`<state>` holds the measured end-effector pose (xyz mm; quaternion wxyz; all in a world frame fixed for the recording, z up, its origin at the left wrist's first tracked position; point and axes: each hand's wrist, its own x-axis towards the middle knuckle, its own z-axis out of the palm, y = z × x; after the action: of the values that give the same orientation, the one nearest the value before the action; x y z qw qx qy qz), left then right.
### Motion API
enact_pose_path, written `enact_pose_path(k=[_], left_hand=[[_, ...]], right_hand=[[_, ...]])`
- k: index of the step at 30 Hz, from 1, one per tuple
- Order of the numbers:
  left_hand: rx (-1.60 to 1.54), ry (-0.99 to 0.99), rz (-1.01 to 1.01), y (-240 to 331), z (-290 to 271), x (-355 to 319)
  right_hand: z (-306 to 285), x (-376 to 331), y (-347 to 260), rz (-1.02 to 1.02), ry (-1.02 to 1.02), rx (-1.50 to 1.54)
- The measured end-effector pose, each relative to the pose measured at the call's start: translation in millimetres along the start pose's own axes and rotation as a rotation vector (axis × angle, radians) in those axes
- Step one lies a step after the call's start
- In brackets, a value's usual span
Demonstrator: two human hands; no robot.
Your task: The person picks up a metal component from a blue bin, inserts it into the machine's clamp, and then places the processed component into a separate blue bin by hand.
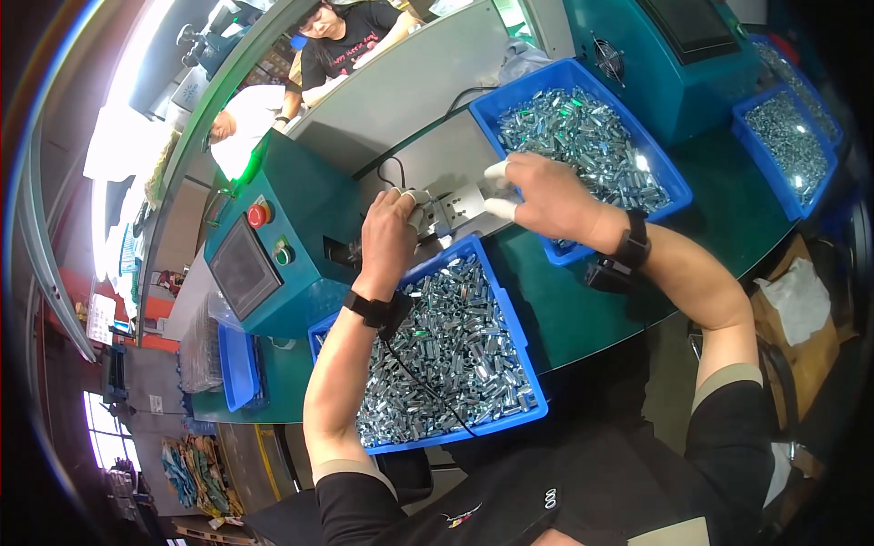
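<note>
My left hand (391, 232) has its fingertips, in pale finger covers, curled down at the open side of a teal machine (289, 214); whatever they grip is hidden. Right of those fingers lies a whitish block with dark holes (464, 206). My right hand (555, 196) hovers just past that block, its covered thumb and finger spread apart with nothing visible between them. Beneath my left wrist stands a blue bin (539, 405) full of small shiny metal cylindrical parts (446, 337). Another blue bin (669, 182) of similar metal parts (583, 136) is behind my right hand.
A screen (244, 266), a red button (259, 214) and a green knob (284, 255) face out from the machine. A second teal machine (674, 91) and smaller blue bins (792, 205) are at right. Two people sit beyond a grey partition (382, 86). A cable (419, 371) crosses the near bin.
</note>
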<state>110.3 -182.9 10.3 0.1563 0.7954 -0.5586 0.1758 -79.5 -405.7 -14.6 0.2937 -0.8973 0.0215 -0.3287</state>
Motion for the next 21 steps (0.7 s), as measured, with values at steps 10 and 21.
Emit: enact_pose_path(k=[10,21], left_hand=[[0.001,-0.006,-0.009,0.1,1.6,-4.4],[-0.054,0.054,0.027,34.0,-41.9,-49.0]], right_hand=[[26.4,14.8,-13.9,-0.006,-0.164,0.1],[78.9,43.4,-13.2,0.136,-0.459,0.461]])
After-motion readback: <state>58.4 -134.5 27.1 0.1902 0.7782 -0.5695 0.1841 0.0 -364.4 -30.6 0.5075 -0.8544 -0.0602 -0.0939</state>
